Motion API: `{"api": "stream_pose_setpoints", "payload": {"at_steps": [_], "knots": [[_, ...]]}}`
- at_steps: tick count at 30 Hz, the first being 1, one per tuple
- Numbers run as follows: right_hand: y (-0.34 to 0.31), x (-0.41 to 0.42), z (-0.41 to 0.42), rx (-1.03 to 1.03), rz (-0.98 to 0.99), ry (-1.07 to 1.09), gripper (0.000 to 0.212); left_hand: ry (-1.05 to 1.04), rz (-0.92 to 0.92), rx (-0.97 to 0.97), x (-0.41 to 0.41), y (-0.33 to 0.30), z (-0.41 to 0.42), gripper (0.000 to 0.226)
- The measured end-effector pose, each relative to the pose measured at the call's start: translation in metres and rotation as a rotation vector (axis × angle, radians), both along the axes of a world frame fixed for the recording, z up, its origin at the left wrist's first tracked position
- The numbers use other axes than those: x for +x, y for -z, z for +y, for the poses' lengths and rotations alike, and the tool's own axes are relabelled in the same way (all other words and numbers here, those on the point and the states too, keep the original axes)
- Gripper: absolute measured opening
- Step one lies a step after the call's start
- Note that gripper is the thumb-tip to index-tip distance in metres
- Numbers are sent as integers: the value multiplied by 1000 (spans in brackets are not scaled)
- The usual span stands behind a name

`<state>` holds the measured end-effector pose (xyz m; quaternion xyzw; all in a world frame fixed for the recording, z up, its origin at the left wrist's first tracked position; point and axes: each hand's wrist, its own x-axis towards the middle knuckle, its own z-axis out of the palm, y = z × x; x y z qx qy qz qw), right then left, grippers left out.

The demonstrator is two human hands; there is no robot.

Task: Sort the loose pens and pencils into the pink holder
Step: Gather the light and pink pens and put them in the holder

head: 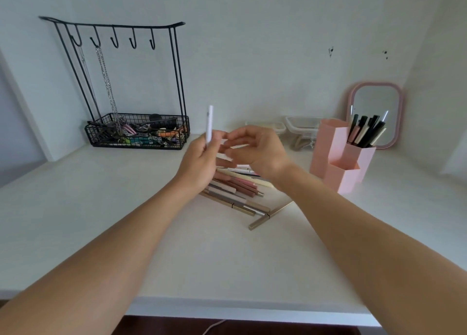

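Note:
My left hand (199, 159) holds a white pen (209, 122) upright above the desk, its tip pointing up. My right hand (255, 149) hovers just right of it, fingers curled around another white pen (236, 146) lying roughly level, blurred by motion. Under both hands lies a pile of loose pens and pencils (237, 188) in pink, brown, beige and gold tones. The pink holder (341, 155), made of hexagonal tubes, stands to the right; its tall back-right tube holds several dark pens (366, 131).
A black wire rack (136, 132) with hooks, chains and a basket of small items stands at the back left. A pink-framed mirror (376, 115) leans behind the holder. Clear trays (300, 127) sit against the wall. The desk's front edge (227, 309) is near.

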<state>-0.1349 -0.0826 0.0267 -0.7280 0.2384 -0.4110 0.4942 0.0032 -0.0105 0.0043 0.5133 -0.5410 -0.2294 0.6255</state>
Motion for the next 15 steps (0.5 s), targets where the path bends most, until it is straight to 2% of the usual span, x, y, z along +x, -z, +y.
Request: {"api": "stream_pose_setpoints", "payload": {"at_steps": [2,4,7,11,15], "knots": [[-3,-10,-22,-242,223,250,23,-196,33,-48,10,-2,-5,31],[2,-23,-41,-442,547,409,29,-340,48,-81,21,-1,-7,29],[16,-34,-57,-451,830,420,31,-380,105,5,28,1,-8,25],[21,-37,-65,-427,841,413,23,-332,267,130,28,-1,-11,31],[22,-35,-69,-415,825,410,18,-322,309,150,27,-1,-11,20]]}}
